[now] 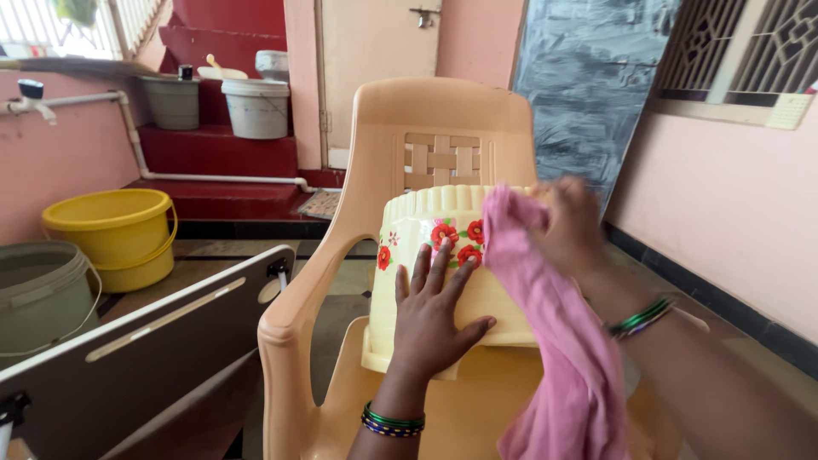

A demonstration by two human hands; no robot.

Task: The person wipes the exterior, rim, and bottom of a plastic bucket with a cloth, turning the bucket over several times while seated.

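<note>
In the head view, a cream plastic tub with a scalloped rim and red flower prints (434, 255) is seen standing upside down on the seat of a peach moulded plastic armchair (443, 128). The left hand (433, 315) is laid flat against the tub's near wall, fingers spread apart and thumb out to the right, so that the tub is steadied rather than gripped. A band of green and dark bangles is worn on that wrist. The right hand (569, 223) is blurred; it is closed around a pink cloth (554, 341) at the tub's upper right edge, and the cloth is pressed against the tub there, with the rest hanging down over the chair seat. Green bangles are worn on the right wrist too.

To the left of the chair, a dark board with a white edge and a slot (145, 341) is seen leaning. Beyond it, a yellow plastic bucket (115, 234) and a grey-green bucket (38, 294) are set on the floor. On the red steps (213, 153) behind, a white bucket (256, 106) and a grey bucket (170, 100) are placed side by side.
</note>
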